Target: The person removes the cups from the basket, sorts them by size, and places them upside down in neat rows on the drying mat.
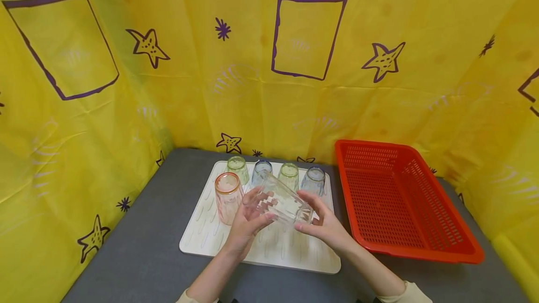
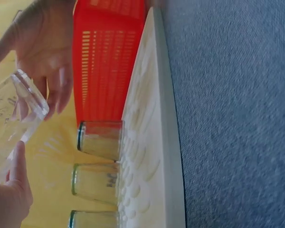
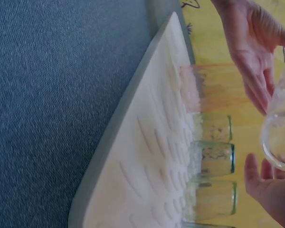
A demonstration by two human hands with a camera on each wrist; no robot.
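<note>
Both hands hold a clear drinking glass [image 1: 283,200], tilted above the white tray [image 1: 202,242]. My left hand [image 1: 245,224] grips its left end, thumb in front and fingers behind. At the right end, the thumb and fingers of my right hand [image 1: 326,223] pinch the glass. A tall pink glass with an orange rim [image 1: 227,202] stands on the tray just left of my left hand. Behind the held glass is a row on the tray: a green glass [image 1: 237,168], a blue glass [image 1: 262,169], another green glass [image 1: 288,174] and another blue glass [image 1: 313,181].
To the right of the tray sits a red perforated plastic basket [image 1: 346,191]. Tray and basket are on a dark grey tabletop [image 1: 139,228]. A yellow cloth with purple drawings [image 1: 252,106] hangs around the back and sides.
</note>
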